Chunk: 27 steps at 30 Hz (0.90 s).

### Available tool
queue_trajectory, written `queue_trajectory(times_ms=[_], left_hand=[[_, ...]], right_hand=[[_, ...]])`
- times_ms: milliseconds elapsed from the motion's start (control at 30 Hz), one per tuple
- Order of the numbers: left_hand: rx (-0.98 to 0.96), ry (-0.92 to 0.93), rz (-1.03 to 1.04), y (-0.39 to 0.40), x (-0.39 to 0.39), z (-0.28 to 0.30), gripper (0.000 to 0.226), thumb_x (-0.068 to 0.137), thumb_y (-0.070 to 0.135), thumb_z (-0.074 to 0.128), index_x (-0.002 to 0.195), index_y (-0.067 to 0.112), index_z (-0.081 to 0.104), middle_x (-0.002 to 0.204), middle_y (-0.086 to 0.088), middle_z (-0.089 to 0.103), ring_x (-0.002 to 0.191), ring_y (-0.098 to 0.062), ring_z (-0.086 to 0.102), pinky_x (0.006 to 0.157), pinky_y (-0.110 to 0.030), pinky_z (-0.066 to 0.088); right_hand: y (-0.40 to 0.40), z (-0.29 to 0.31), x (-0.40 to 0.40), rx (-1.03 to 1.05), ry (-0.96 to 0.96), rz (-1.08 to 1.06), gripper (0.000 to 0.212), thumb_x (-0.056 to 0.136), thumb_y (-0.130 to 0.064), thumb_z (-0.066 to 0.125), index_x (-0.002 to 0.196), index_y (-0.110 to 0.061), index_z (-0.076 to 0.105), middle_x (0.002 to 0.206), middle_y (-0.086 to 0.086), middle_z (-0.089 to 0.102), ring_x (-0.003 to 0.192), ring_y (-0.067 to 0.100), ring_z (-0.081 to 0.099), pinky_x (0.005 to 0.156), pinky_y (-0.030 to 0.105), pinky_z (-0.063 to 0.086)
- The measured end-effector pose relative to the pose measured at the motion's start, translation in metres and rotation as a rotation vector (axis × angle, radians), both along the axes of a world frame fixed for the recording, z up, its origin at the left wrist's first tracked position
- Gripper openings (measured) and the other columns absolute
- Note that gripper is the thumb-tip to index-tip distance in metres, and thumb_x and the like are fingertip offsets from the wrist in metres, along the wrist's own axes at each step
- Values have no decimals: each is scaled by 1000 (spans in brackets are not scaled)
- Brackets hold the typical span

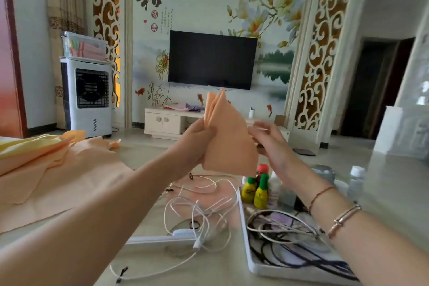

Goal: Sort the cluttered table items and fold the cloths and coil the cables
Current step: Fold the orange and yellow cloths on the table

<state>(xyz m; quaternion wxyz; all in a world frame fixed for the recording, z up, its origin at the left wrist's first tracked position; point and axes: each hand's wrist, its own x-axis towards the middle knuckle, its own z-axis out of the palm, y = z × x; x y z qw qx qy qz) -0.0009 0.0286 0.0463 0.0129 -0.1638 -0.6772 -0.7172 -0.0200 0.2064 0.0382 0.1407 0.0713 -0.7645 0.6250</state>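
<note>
While we hold it up: cloth (228,139), folded, in the air above the table (394,183)
Our left hand (197,144): fingers curled, pinching the cloth's left edge
Our right hand (270,140): blurred at the right edge; grip we cannot tell
Below: white cables (199,211) loose on the table, dark cables (290,239) in a tray (246,234)
Left: more cloths (53,162), heaped

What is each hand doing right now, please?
Left hand: grips the folded orange cloth, held up above the table.
Right hand: blurred at the cloth's edge; its grip cannot be told.
</note>
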Motion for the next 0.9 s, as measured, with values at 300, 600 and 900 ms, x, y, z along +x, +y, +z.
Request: queue_trajectory(times_ms=[300, 600, 900], left_hand=[[127, -218, -371, 162, 34, -19, 27, 100, 20, 42, 127, 16, 47, 108, -7, 63, 94, -21, 63, 73, -38, 57], [-341, -415, -467, 263, 39, -74, 36, 95, 7, 53, 129, -2, 45, 99, -15, 62, 74, -22, 65, 63, -30, 59], [-601, -417, -321, 281, 24, -109, 17, 92, 7, 56, 105, -5, 53, 85, -15, 63, 60, -19, 62, 62, -27, 58]], right_hand=[[158, -13, 82, -96, -185, -316, 31, 91, -22, 62, 119, -21, 49, 109, 6, 60, 97, 23, 59, 84, 40, 52], [283, -65, 123, 125, -486, -462, 30, 89, -6, 61, 118, -15, 62, 104, 9, 63, 82, 20, 57, 66, 28, 45], [283, -99, 88, 578, -580, -502, 45, 90, -9, 56, 135, -15, 48, 130, 10, 51, 100, 20, 46, 69, 24, 34]])
